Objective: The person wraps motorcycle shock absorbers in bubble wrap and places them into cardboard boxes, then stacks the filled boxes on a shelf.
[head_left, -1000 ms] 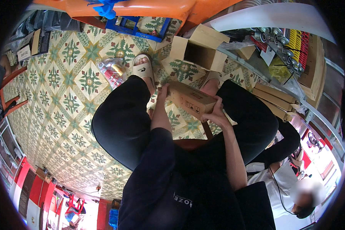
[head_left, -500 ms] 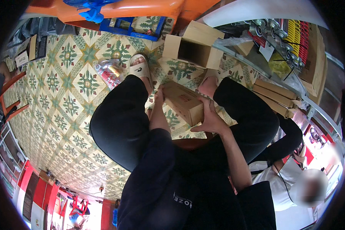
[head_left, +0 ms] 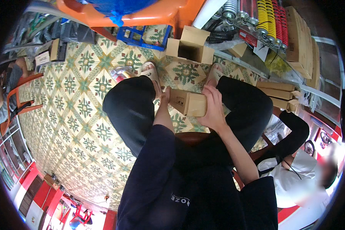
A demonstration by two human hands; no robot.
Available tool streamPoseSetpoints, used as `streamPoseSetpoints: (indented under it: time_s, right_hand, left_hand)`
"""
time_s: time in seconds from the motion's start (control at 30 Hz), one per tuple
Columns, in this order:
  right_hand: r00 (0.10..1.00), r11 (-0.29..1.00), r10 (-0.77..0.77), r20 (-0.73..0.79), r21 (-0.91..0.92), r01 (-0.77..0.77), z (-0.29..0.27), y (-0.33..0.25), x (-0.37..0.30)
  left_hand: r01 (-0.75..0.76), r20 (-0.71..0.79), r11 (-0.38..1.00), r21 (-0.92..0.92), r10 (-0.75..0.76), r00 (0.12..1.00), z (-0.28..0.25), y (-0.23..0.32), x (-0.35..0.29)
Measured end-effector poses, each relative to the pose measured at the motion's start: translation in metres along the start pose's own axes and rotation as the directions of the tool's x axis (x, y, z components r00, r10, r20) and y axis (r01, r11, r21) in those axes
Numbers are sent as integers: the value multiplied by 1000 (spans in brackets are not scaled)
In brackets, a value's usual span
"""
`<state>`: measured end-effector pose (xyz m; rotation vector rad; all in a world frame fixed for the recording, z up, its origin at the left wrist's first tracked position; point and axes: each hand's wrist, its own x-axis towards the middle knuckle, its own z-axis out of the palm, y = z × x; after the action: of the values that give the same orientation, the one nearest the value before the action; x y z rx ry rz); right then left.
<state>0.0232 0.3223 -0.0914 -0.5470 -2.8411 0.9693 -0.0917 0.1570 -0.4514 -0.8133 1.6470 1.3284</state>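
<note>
Between my knees, a closed brown cardboard box (head_left: 188, 104) is held up off the tiled floor by both hands. My left hand (head_left: 166, 95) grips its left end, with most of the fingers hidden behind it. The fingers of my right hand (head_left: 214, 109) wrap around the right end, the thumb near the lower corner. Beyond the held box, a larger cardboard box (head_left: 191, 50) stands on the floor with its flaps spread and its inside dark. A clear plastic bag (head_left: 122, 73) with something red in it lies beside my left foot.
An orange chair (head_left: 142, 15) with a blue bundle (head_left: 122, 9) stands ahead, above a blue crate (head_left: 143, 38). A metal rack at right holds yellow and red shock absorber springs (head_left: 272, 23). Long flat cartons (head_left: 278, 94) lie near my right knee. A seated co-worker (head_left: 295, 176) is close at right.
The held box has turned, so its end now faces me more squarely. My right hand has moved up along its right end. The whole view has shifted slightly.
</note>
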Motion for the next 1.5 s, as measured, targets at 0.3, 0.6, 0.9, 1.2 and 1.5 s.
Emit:
streamPoseSetpoints:
  time_s: [0.3,0.6,0.9,1.2,1.5]
  right_hand:
    - [930,985,-11,-367,154,72,-76,-68,-48]
    - [582,638,550,-598,751,170,-146,-90,-124]
    - [576,220,789,-216,973,64,-131,-44,-142]
    - [590,79,806,-46,996,-30,-151,1,-147]
    - [677,-53,735,38,999,2,-147,47,-147]
  left_hand:
    - [-137,520,988,-68,152,840,33,109,-90]
    - [-573,376,814,-96,563,736,-7,234,-386]
    - [-540,547,832,-129,514,661,-5,200,-339]
    - [-140,874,954,-265,299,382,-42,209,-326]
    - [-261,872,869,-421,467,148,-36,205,-355]
